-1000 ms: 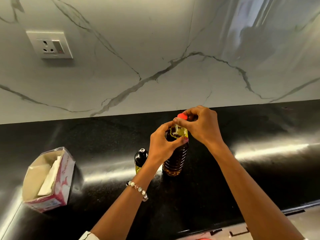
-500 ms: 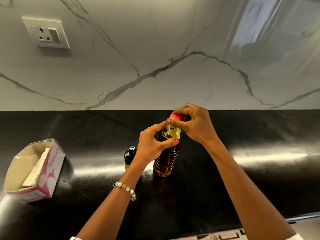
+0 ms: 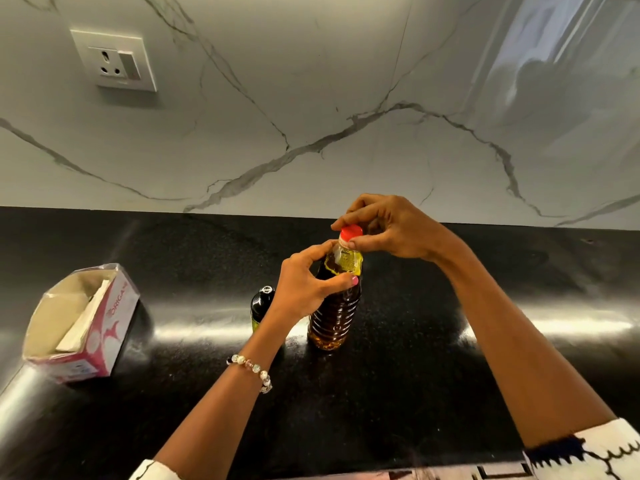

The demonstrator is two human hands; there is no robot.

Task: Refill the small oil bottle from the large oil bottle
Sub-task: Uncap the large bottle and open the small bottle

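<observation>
Overhead, so to speak, a white marble wall [image 3: 311,98] with grey veins fills the upper half of the view, carrying a white socket plate [image 3: 114,64] at upper left. Below it runs the glossy black worktop [image 3: 415,375], which bears everything else.

At the left edge of the worktop lies an open pink-and-white carton [image 3: 104,327] on its side, with a pale folded sheet showing inside it.

Near the middle stands the large oil bottle [image 3: 334,320], upright, ribbed, filled with dark amber oil, with a yellow label round its shoulder. The left hand [image 3: 308,282] grips it at the shoulder, fingers and thumb curled round the bottle; a beaded bracelet [image 3: 251,367] sits on that wrist. The right hand [image 3: 391,226] is above, its fingertips and thumb pinching the red cap [image 3: 350,231] on the bottle's neck. Whether the cap is loose or tight cannot be told.

Just beside the large bottle, to its left and partly hidden behind the left wrist, stands the small oil bottle [image 3: 261,306], dark, upright, with a dark cap on top.

White patterned sleeves [image 3: 588,452] show at the bottom edge.
</observation>
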